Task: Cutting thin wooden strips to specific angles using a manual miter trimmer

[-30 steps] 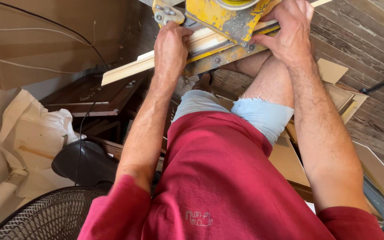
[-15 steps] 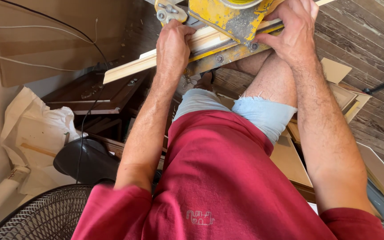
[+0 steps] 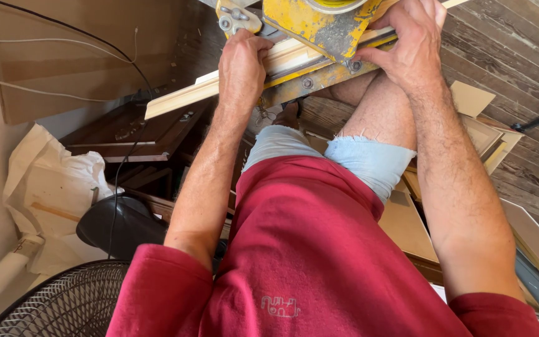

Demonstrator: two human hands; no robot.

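A long strip of pale wooden moulding (image 3: 185, 95) is laid across the yellow, worn base of a mitre saw (image 3: 319, 28) at the top of the frame, and it runs from the upper middle down toward the left, where its free end hangs over a dark wooden cabinet door (image 3: 138, 134). The left hand (image 3: 242, 65) is pressed flat on the moulding with the fingers curled over its far edge, apparently so that the strip is kept tight against the fence of the saw. The right hand (image 3: 410, 43) is placed at the upper right, with the fingers closed around the yellow metal part and the piece of moulding which passes there; how firmly it is gripped cannot be told. The moulding thus lies under both hands, and most of its length extends to the left of the left hand. Below, red shirt and cut denim shorts (image 3: 369, 162) are seen. A black fan grille (image 3: 57, 306) is found in the lower left, and flat boards (image 3: 407, 224) are stacked at the right on a plank floor (image 3: 506, 56).
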